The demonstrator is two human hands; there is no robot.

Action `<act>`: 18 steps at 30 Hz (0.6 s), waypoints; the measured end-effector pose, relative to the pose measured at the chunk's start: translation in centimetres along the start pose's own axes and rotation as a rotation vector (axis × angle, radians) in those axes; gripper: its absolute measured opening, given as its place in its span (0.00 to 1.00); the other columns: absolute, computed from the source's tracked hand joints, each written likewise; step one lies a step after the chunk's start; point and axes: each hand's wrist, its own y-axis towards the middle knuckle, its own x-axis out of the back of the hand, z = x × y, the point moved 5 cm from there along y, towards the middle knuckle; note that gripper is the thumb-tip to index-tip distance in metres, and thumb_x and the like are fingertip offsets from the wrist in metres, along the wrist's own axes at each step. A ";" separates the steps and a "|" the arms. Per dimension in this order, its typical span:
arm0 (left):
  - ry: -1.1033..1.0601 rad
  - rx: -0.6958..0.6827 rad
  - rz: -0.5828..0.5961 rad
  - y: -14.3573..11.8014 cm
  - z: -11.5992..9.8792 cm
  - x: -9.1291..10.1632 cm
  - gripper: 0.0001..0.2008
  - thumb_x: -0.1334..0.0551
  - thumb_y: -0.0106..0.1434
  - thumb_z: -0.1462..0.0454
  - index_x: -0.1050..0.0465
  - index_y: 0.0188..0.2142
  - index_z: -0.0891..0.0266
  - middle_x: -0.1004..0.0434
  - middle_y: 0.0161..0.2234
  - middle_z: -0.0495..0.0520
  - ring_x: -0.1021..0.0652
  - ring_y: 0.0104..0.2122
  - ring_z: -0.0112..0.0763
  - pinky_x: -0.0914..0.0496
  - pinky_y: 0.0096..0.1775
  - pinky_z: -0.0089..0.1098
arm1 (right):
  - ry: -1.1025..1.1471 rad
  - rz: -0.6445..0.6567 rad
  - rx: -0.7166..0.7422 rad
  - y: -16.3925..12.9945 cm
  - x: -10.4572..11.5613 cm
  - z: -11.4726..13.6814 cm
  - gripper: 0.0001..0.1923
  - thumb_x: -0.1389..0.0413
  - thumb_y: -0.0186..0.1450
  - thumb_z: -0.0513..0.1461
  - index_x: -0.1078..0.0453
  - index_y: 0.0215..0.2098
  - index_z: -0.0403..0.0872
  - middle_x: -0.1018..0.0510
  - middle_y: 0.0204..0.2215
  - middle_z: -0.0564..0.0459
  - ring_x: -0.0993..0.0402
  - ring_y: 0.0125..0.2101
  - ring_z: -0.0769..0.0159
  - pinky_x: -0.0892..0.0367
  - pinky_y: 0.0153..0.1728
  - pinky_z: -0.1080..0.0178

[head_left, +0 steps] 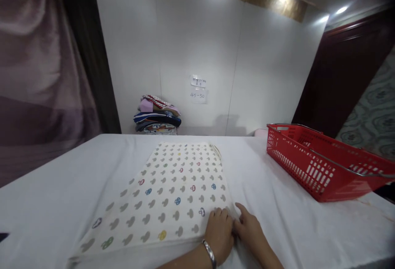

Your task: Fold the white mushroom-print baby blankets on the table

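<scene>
A white folded cloth point(173, 191) lies flat in a long rectangle, printed with grey mushrooms and a few red, blue, green and yellow ones. Its near right corner is under my hands. My left hand point(219, 234), with a silver bracelet at the wrist, has its fingers curled down over that corner. Right beside it, my right hand point(250, 230) is pinched at the cloth's right edge, one digit sticking out forward. The two hands touch or nearly touch, and they hide the corner itself. At the far right end, the cloth's layers show slightly apart.
The cloth rests on a white-covered table point(70, 195). A red plastic basket point(296, 162) with metal handles stands on the right. Behind the table's far edge is a stack of folded fabrics point(157, 117). Paper labels point(199, 95) hang on the white wall; a curtain point(33, 75) is at left.
</scene>
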 end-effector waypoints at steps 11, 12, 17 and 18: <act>-0.181 -0.065 -0.112 -1.9 0.3 3.5 0.05 0.48 0.54 0.68 0.36 0.31 0.59 0.31 0.35 0.53 0.31 0.37 0.34 0.37 0.38 0.35 | 0.864 0.046 -0.050 -1.3 1.0 0.9 0.34 0.50 0.58 0.53 0.45 0.56 0.41 0.35 0.16 0.61 0.37 0.14 0.70 0.44 0.14 0.68; -0.218 -0.092 -0.128 -2.8 0.2 4.8 0.04 0.47 0.55 0.68 0.38 0.29 0.59 0.31 0.34 0.52 0.31 0.36 0.32 0.37 0.37 0.33 | 0.934 0.053 -0.061 -1.5 1.3 1.0 0.34 0.49 0.58 0.54 0.45 0.56 0.42 0.35 0.16 0.60 0.36 0.14 0.70 0.44 0.14 0.69; -0.383 -0.197 -0.148 -7.3 0.9 11.0 0.07 0.51 0.61 0.65 0.40 0.26 0.60 0.33 0.29 0.50 0.31 0.30 0.27 0.36 0.33 0.28 | 1.149 0.086 -0.232 -0.5 0.0 1.2 0.38 0.44 0.55 0.53 0.49 0.57 0.46 0.25 0.34 0.48 0.26 0.31 0.62 0.33 0.25 0.64; -0.395 -0.209 -0.147 -8.3 1.4 11.8 0.08 0.51 0.61 0.64 0.38 0.27 0.59 0.32 0.29 0.50 0.31 0.30 0.28 0.35 0.33 0.27 | 1.181 0.104 -0.271 0.0 -0.7 1.4 0.38 0.44 0.54 0.54 0.48 0.57 0.46 0.25 0.37 0.46 0.26 0.34 0.59 0.32 0.28 0.62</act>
